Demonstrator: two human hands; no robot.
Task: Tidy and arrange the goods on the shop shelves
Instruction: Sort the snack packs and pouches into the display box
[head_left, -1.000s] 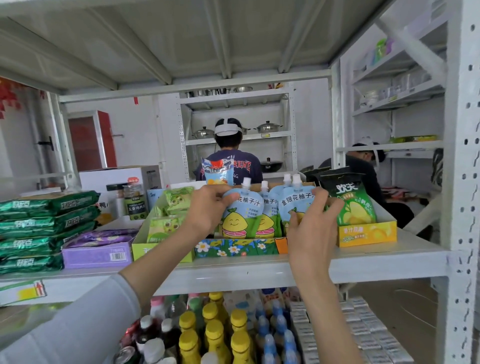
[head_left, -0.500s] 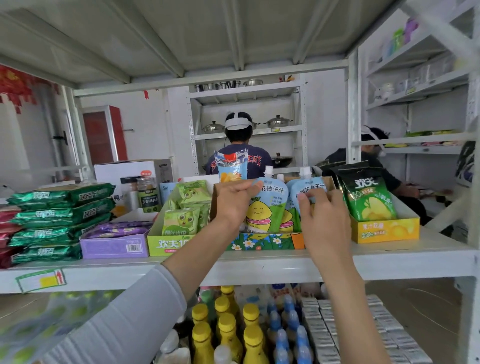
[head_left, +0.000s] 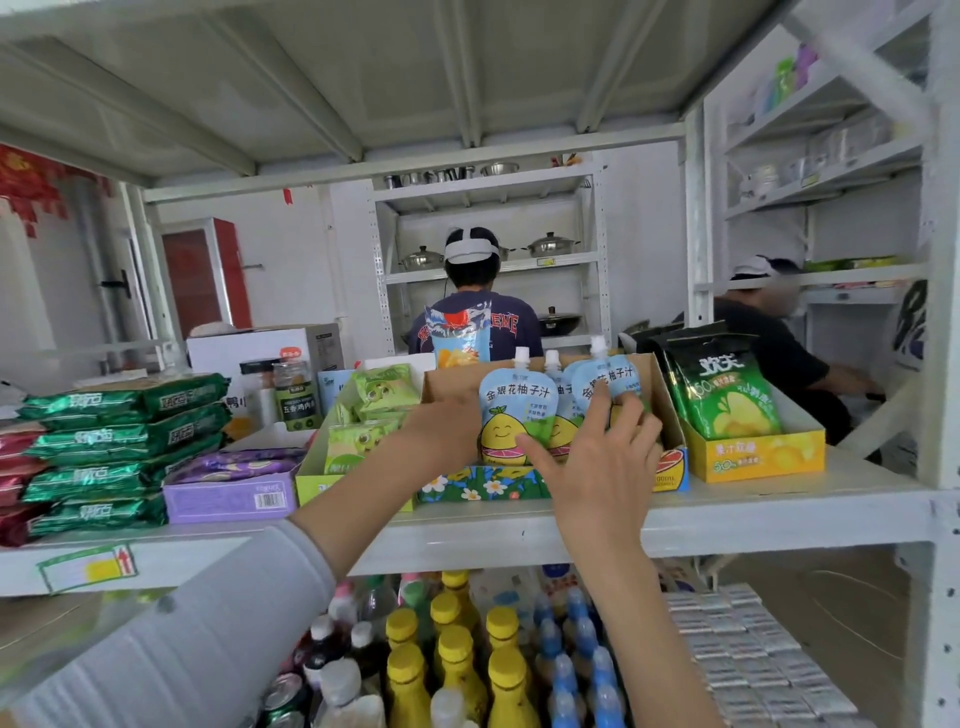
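Several light-blue juice pouches (head_left: 517, 410) with white spouts stand upright in a flower-printed cardboard display box (head_left: 483, 483) on the white shelf (head_left: 779, 514). My left hand (head_left: 447, 428) holds the left side of the front pouch, fingers hidden behind it. My right hand (head_left: 605, 452) rests on the pouches from the front, fingers spread across the right-hand pouch (head_left: 608, 379) and thumb on the front one. Whether it grips any pouch is unclear.
Left of the box stand a green snack box (head_left: 358, 431), a purple box (head_left: 234, 493) and stacked green packets (head_left: 119, 447). A yellow box with green bags (head_left: 727, 400) stands at the right. Bottles (head_left: 457, 660) fill the shelf below. Two people work behind the shelf.
Both hands have dropped lower on the pouches, from their tops to their fronts. My right hand's fingers have spread across them. The camera has moved closer and lower.
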